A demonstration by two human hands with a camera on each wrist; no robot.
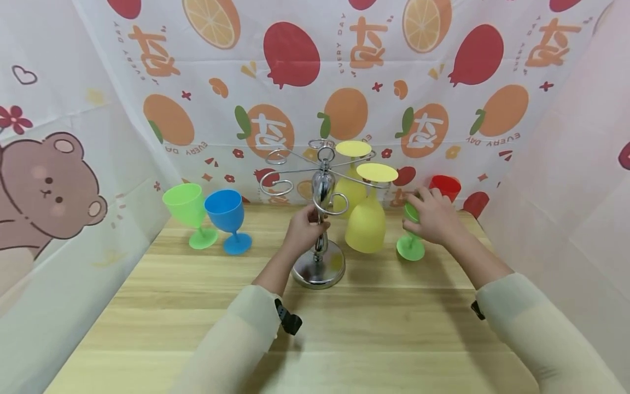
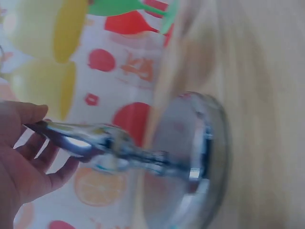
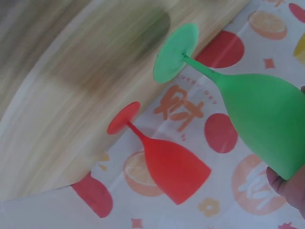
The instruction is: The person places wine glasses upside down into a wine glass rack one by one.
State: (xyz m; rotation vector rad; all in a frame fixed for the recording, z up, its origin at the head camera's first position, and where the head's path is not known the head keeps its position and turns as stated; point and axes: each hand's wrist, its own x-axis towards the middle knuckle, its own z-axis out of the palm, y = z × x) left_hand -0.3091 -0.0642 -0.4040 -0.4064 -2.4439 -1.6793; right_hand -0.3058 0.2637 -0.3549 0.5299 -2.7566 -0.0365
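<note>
My left hand (image 1: 303, 227) grips the post of a chrome goblet rack (image 1: 323, 183), which stands on its round base on the table. In the left wrist view, thumb and fingers wrap the shiny post (image 2: 76, 140). Two yellow goblets (image 1: 366, 225) hang upside down by their feet from the rack's right-hand wire loops. My right hand (image 1: 433, 216) holds a green goblet (image 3: 264, 112) by its bowl near the rim, foot downward and slightly tilted. Whether that foot touches the table, I cannot tell. A red goblet (image 3: 174, 167) stands just behind it.
On the table's left side a light green goblet (image 1: 186, 205) and a blue goblet (image 1: 225, 210) stand upright, side by side. Several bare wire loops (image 1: 278, 186) stick out from the rack. A fruit-print curtain (image 1: 295, 104) hangs behind the wooden table (image 1: 344, 339).
</note>
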